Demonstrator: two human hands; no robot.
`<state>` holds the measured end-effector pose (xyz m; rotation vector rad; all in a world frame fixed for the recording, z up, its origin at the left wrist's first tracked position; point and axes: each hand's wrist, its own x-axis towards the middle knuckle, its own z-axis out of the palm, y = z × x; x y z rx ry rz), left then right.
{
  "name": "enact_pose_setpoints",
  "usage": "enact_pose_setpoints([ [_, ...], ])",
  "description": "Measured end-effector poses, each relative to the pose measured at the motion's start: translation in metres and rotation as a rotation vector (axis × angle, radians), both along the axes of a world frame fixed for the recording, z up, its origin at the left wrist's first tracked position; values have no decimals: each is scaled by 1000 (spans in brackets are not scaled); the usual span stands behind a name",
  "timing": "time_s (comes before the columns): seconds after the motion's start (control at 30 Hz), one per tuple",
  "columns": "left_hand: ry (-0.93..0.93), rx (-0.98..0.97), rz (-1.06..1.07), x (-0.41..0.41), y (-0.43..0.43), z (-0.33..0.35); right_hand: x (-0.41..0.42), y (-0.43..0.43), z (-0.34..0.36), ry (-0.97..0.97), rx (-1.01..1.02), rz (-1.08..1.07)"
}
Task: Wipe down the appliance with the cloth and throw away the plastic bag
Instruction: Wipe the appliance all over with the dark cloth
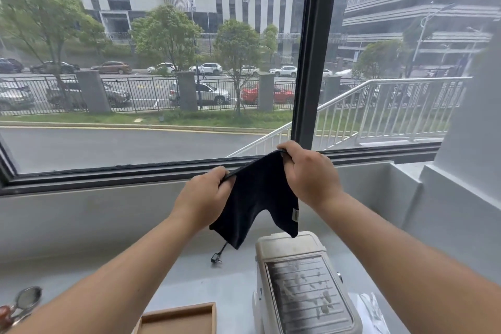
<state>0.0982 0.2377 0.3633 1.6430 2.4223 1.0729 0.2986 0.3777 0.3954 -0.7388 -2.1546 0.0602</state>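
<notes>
A dark navy cloth point(257, 198) hangs in the air in front of the window, stretched between both hands. My left hand point(202, 195) pinches its left top edge and my right hand point(309, 173) grips its right top corner, a little higher. Directly below stands a cream-coloured appliance point(301, 282) with a smeared metal grille on top; the cloth's lowest corner dangles just above its back edge. A clear plastic bag point(371, 312) lies crumpled on the counter to the right of the appliance, partly behind my right forearm.
A grey counter point(211, 285) runs under a big window point(162, 62). A black power plug point(217, 256) lies behind the appliance on the left. A wooden tray point(179, 317) sits at the near edge, a metal strainer point(27, 301) at far left. A grey wall point(461, 184) closes the right.
</notes>
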Motion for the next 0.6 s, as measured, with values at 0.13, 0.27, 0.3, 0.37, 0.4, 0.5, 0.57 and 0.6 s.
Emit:
enact_pose_setpoints([
  [0.13,-297,-18,-67,19,19,4,5,2,-1,-35,-67,10],
  [0.27,-758,-23,-168,59,44,-3,27,13,-17,-159,-145,28],
  [0.3,-831,-36,-196,68,49,-6,30,15,-23,-193,-164,51],
  [0.37,-896,-50,-239,82,54,-13,34,19,-37,-272,-216,63],
  [0.4,-893,-62,-255,86,56,-19,35,21,-45,-313,-259,49],
  [0.5,-800,-122,-257,88,51,-43,36,24,-73,-415,-416,5],
  [0.57,-670,-162,-227,80,42,-62,35,22,-91,-454,-499,-6],
  [0.6,-578,-187,-215,76,38,-73,33,21,-99,-475,-531,-4],
])
